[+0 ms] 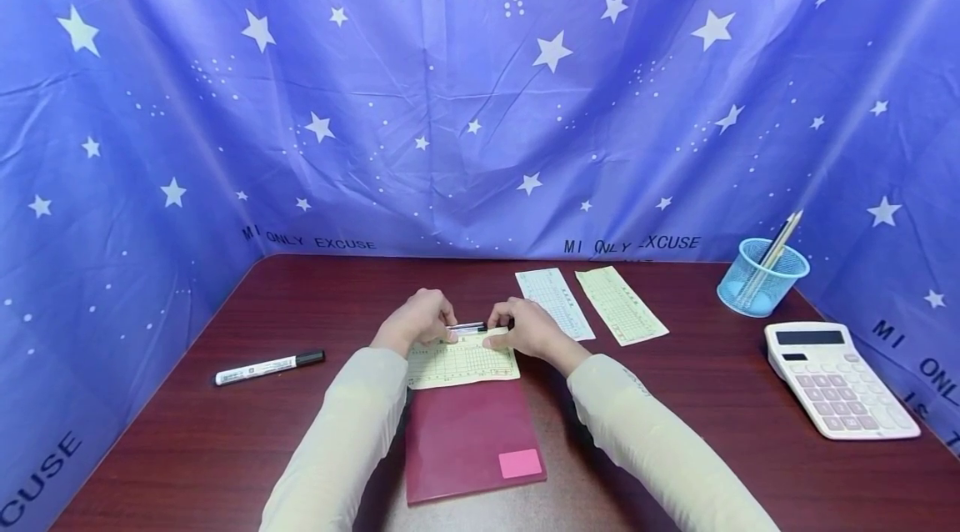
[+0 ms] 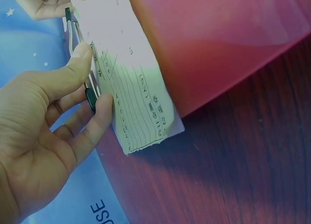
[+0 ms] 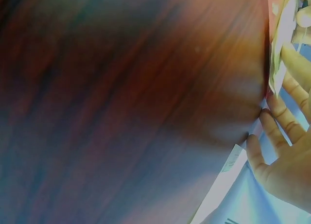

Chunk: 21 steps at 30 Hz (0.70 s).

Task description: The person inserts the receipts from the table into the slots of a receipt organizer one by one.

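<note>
A maroon folder (image 1: 468, 436) with a pink label (image 1: 519, 463) lies in front of me. Across its top lies a pale yellow printed slip (image 1: 465, 367), apparently with another sheet beneath. Along the slip's far edge runs a thin metal clip (image 1: 470, 327) with black ends. My left hand (image 1: 416, 322) has thumb and forefinger about the clip's left end; in the left wrist view the thumb touches the clip (image 2: 90, 95). My right hand (image 1: 528, 328) pinches the slip near its far right corner, thumb on top. Its other fingers spread toward the table in the right wrist view.
A white slip (image 1: 555, 303) and another yellow slip (image 1: 621, 305) lie behind my right hand. A marker (image 1: 268, 368) lies at left. On the right stand a blue mesh pencil cup (image 1: 761, 278) and a calculator (image 1: 840, 382). A starry curtain (image 1: 480, 98) borders the table.
</note>
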Available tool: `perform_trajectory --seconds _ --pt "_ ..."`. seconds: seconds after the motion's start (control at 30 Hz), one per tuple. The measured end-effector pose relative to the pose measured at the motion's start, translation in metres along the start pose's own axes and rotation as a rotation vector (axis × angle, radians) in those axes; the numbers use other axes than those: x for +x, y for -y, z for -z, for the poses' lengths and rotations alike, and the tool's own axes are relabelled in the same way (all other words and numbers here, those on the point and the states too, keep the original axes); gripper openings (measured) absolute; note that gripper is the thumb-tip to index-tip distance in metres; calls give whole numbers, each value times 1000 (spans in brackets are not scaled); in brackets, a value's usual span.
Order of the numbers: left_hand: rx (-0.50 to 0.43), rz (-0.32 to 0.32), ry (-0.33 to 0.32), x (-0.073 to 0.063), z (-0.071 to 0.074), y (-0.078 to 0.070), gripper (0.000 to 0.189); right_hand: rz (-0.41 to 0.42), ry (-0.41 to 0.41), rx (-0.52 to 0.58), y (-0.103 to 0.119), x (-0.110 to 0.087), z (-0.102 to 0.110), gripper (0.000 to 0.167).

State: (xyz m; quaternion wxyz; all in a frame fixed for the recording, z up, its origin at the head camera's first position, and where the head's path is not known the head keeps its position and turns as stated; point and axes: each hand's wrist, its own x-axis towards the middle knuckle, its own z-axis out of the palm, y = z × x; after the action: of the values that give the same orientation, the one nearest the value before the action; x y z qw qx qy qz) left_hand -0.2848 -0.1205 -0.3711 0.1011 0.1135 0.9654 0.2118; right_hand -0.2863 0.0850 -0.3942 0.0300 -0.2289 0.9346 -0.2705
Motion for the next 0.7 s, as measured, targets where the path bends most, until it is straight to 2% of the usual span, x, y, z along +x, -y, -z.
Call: perform_trajectory --seconds 0.2,0.5,0.7 --pt "-3 3 -6 0 -1 0 16 26 -2 -70 1 -1 -1 20" --pt "-34 -3 -12 -1 -1 1 15 18 -17 -79 1 -2 -2 21" --pt "-64 -8 -7 2 -2 3 13 34 10 -76 0 -2 1 24"
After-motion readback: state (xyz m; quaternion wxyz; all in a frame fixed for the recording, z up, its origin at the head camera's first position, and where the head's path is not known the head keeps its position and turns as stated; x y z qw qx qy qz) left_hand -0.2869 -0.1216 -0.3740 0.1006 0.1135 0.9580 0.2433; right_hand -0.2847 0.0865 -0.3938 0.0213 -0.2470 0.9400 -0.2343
